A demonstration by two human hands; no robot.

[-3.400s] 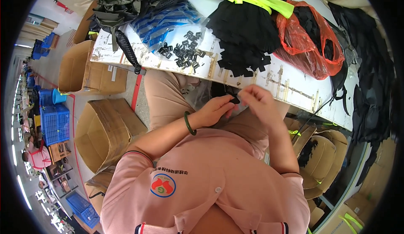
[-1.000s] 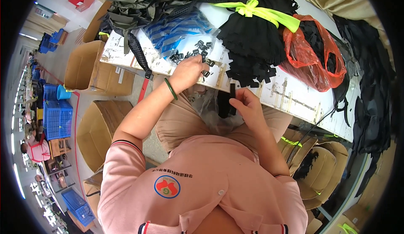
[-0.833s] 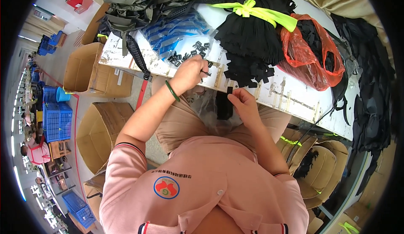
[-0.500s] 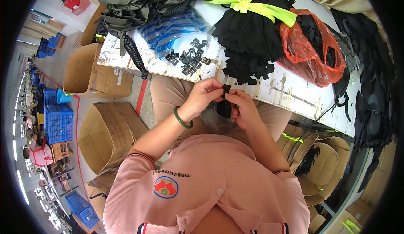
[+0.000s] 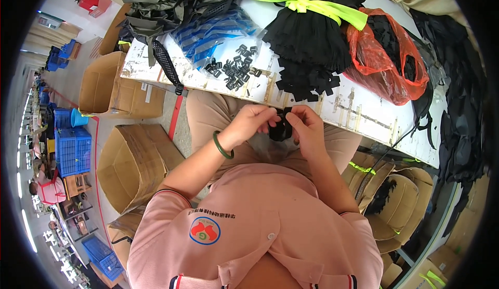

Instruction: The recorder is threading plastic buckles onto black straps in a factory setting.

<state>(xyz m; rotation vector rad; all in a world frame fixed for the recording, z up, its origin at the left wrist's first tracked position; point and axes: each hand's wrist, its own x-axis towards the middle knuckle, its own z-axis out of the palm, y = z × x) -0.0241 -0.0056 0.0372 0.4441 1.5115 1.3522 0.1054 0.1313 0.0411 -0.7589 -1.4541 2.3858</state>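
Just off the near edge of the white table [image 5: 364,113], above my lap, both hands work on a black webbing strap [image 5: 280,129]. My left hand [image 5: 254,123] pinches its left side between thumb and fingers. On the other side, my right hand [image 5: 307,127] is closed on the strap, thumb against forefinger. The strap hangs in a loop between the hands; whether a small buckle sits in the fingers cannot be made out. Beyond the left hand lies a loose heap of black plastic buckles [image 5: 236,70]. A bundle of black straps [image 5: 306,42], tied with a neon yellow band [image 5: 332,11], lies beyond the right hand.
A blue-striped plastic bag [image 5: 213,34] and dark fabric pieces [image 5: 171,6] lie at the back left. At the right sits a red plastic bag [image 5: 377,84] of black parts. Cardboard boxes [image 5: 122,167] stand left on the floor; another box [image 5: 403,198] is under the table's right.
My hands have moved slightly apart, and the strap between them has opened into a wider loop. The right hand has risen a little. Things on the table look the same.
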